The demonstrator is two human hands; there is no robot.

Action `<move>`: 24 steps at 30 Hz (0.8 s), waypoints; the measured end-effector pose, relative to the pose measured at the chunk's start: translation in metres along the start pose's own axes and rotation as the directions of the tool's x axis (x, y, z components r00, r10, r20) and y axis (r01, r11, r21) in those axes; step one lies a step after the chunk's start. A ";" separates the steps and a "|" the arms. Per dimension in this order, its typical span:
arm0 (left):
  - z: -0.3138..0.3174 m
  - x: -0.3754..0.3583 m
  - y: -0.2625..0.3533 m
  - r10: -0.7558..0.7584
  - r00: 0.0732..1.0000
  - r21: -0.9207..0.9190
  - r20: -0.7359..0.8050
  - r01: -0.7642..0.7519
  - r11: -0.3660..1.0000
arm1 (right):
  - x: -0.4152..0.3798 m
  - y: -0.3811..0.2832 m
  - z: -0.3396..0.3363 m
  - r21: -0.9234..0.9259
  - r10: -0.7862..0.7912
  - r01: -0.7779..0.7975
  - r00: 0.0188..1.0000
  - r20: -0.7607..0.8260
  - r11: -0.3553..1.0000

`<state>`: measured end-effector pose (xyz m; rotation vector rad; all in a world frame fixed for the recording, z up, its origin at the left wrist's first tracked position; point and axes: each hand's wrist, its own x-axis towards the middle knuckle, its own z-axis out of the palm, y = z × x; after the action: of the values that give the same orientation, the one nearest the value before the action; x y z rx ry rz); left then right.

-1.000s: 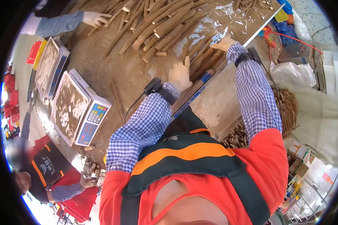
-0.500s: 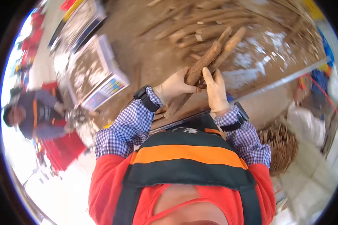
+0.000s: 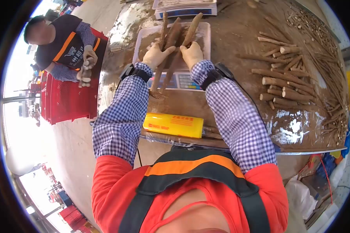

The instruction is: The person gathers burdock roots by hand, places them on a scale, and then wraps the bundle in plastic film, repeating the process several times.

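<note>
My left hand [image 3: 156, 56], in a pale glove, is closed around long brown roots [image 3: 171, 35] that look like yams. They stand tilted over the dirty tray of a white weighing scale [image 3: 140, 46], and their lower ends reach past its front. Just to the right, my right hand [image 3: 192, 55], gloved too, grips another brown root [image 3: 192, 29] whose upper end leans right. Both hands are above the scale tray. The scale's keypad [image 3: 188, 82] shows below my wrists. My fingertips are partly hidden by the gloves' backs.
A yellow film-wrapped roll [image 3: 174, 125] lies near the table's front edge. Cut roots [image 3: 286, 83] are piled at the right, with thin roots [image 3: 330, 73] beyond. Another scale [image 3: 184, 9] stands at the back. A co-worker [image 3: 68, 44] holds root pieces beside a red crate [image 3: 68, 101].
My view has swung left. Both hands, with roots in them, are now over the scale tray instead of beside the root pile. My hands have moved farther apart and forward.
</note>
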<state>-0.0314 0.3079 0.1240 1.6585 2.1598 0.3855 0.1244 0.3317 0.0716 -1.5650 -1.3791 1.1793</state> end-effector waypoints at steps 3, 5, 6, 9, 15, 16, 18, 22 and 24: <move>0.010 0.027 -0.043 0.218 0.974 0.033 -0.055 -0.217 0.976 | -0.011 -0.007 -0.004 -0.517 -0.059 0.155 0.979 0.197 0.842; 0.008 0.033 -0.063 0.377 0.920 0.089 -0.110 -0.369 0.925 | -0.021 -0.017 -0.010 -0.422 0.034 0.058 0.978 0.208 0.905; -0.008 0.030 -0.059 0.324 0.946 -0.039 0.019 -0.323 0.946 | -0.023 -0.012 -0.013 -0.366 -0.049 0.121 0.978 0.200 0.923; -0.009 0.042 -0.094 0.387 0.919 -0.188 0.079 -0.367 0.911 | -0.021 0.022 -0.031 -0.148 -0.151 0.173 0.977 0.147 0.974; -0.030 0.043 -0.104 0.373 0.924 -0.340 -0.081 -0.378 0.861 | -0.082 -0.015 -0.079 0.094 0.113 -0.134 0.973 0.200 0.987; -0.034 0.045 -0.097 0.357 0.934 -0.482 -0.023 -0.323 0.814 | -0.084 -0.014 -0.077 0.076 0.146 -0.161 0.974 0.173 0.984; -0.030 0.051 -0.078 0.345 0.938 -0.613 0.021 -0.261 0.746 | -0.089 -0.016 -0.063 0.045 0.147 -0.160 0.967 0.208 0.986; 0.018 0.067 -0.052 0.382 0.907 -0.109 0.179 -0.368 0.923 | -0.082 0.010 0.022 -0.301 0.042 0.037 0.967 0.250 0.953; 0.018 0.058 -0.036 0.476 0.879 -0.003 0.021 -0.476 0.880 | -0.081 0.005 0.070 0.115 -0.004 -0.013 0.988 0.152 0.993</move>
<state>-0.0673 0.3540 0.0844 2.1803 1.7113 0.4957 0.0593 0.2472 0.0582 -1.4222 -1.3775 1.3806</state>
